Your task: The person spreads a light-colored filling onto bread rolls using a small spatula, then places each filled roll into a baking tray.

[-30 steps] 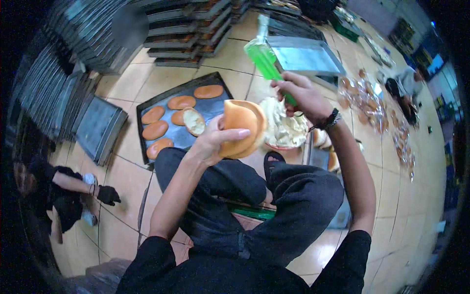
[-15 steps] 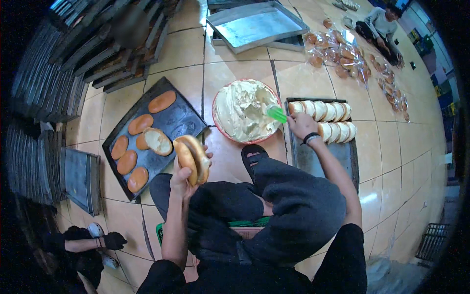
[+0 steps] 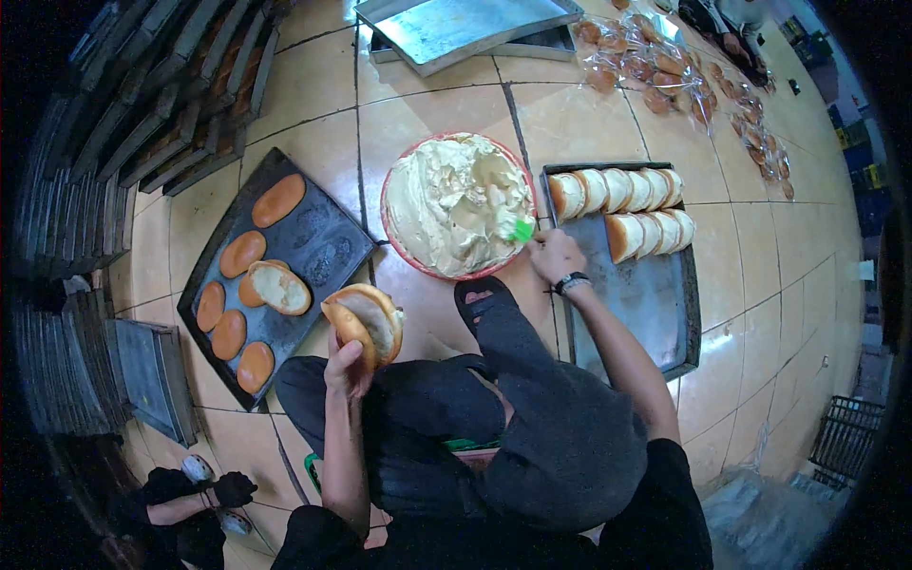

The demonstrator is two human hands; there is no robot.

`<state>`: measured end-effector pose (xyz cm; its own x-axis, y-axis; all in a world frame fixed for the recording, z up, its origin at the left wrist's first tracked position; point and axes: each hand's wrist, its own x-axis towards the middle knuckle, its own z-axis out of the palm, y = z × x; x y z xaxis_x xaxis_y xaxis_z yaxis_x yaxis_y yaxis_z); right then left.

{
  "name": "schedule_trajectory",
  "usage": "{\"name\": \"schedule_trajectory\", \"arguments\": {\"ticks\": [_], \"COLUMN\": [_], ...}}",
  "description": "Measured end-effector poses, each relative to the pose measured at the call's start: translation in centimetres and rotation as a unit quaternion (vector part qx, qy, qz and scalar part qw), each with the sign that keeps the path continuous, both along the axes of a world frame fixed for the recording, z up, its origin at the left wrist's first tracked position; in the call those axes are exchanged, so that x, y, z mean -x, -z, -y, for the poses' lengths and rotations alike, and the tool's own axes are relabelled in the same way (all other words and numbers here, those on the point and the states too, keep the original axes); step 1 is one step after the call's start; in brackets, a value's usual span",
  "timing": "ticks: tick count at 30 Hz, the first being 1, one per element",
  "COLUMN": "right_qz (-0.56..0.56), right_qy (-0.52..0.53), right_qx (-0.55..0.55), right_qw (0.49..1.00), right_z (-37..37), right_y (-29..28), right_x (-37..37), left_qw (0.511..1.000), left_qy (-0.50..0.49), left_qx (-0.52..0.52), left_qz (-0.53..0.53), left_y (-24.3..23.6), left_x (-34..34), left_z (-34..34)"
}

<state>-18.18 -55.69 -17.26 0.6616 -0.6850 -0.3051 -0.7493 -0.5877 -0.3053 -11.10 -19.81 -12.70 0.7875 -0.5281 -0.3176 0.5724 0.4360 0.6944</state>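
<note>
My left hand [image 3: 348, 372] is closed around a split bun [image 3: 378, 321], its halves parted and the pale inside showing. In my right hand [image 3: 559, 258] is a green spatula [image 3: 522, 231], its head dipped in the pale cream [image 3: 432, 204] at the bowl's right side. The wide bowl has a red rim [image 3: 385, 220]. To the left, a dark tray [image 3: 328, 245] carries several brown buns [image 3: 243, 254] and a cut bun [image 3: 280, 288]. On the right, another tray [image 3: 638, 313] holds two rows of cream-faced buns [image 3: 622, 237].
Metal trays [image 3: 465, 33] lie beyond the bowl. Stacks of dark trays [image 3: 157, 123] line the left. Bagged buns [image 3: 655, 71] lie far right, near a seated person. Another person's gloved hand [image 3: 233, 490] shows at lower left. A black crate [image 3: 848, 437] stands at right.
The bun in my left hand has opened wider. My right hand has drawn slightly toward me, and the spatula's head sits lower against the cream. The whole view has shifted a little.
</note>
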Motion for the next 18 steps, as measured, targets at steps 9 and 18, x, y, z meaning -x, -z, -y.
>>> {"name": "schedule_trajectory", "arguments": {"ticks": [9,18], "right_qz": [0.22,0.352], "right_qy": [0.145,0.108], "right_qx": [-0.395,-0.537], "right_qw": [0.88,0.759], "right_z": [-0.9,-2.7], "right_y": [3.0,2.0], "right_x": [-3.7,-5.7], "left_qw": [0.983,0.958], "left_qy": [-0.014,-0.052], "left_qx": [0.141,0.247], "left_qz": [-0.116,-0.139], "left_y": [2.3,1.2], "left_x": [0.7,-1.0], "left_z": [-2.7,1.3]}}
